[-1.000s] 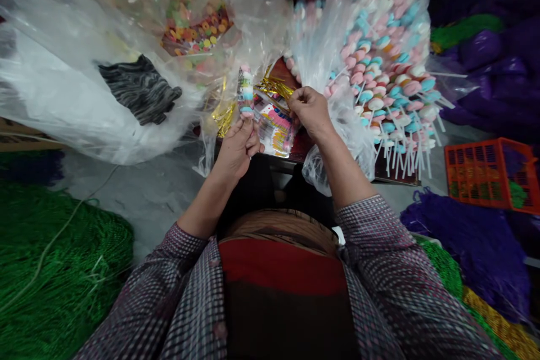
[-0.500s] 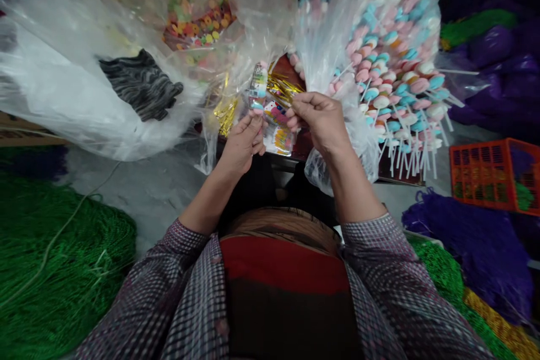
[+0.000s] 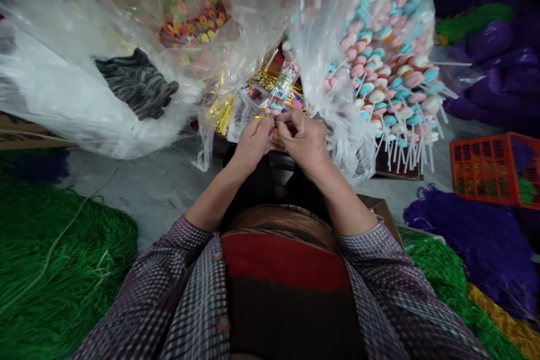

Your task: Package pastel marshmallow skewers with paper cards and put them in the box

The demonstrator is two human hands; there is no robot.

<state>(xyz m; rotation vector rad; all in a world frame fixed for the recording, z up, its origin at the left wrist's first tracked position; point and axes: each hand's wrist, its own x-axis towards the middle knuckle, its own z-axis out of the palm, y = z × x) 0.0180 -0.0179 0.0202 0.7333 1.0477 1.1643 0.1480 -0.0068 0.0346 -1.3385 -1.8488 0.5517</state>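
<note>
My left hand (image 3: 255,143) is closed in a pinch around the near, gathered end of a small clear printed candy bag (image 3: 283,89). The bag points away from me and shows a barcode, with pink and blue sweets inside. Against that same end, my right hand (image 3: 304,138) has its thumb and finger pressed together, touching the left fingertips. A thin gold twist tie (image 3: 257,117) pokes out beside the left fingertips; its other part is hidden by the fingers. Loose gold twist ties (image 3: 265,80) lie behind the bag, and a bundle of them (image 3: 222,115) sits to the left.
A large plastic bag of marshmallow lollipops (image 3: 379,90) stands at the right. Another clear bag holds ring-shaped sweets (image 3: 196,25) at the back left. A dark crumpled bundle (image 3: 137,84) rests on white plastic. Green strands (image 3: 63,270), purple strands (image 3: 468,253) and an orange crate (image 3: 485,171) flank me.
My right hand has moved from the gold twist ties toward me and left, meeting my left hand at the bag's end. The candy bag has shifted right and tilted.
</note>
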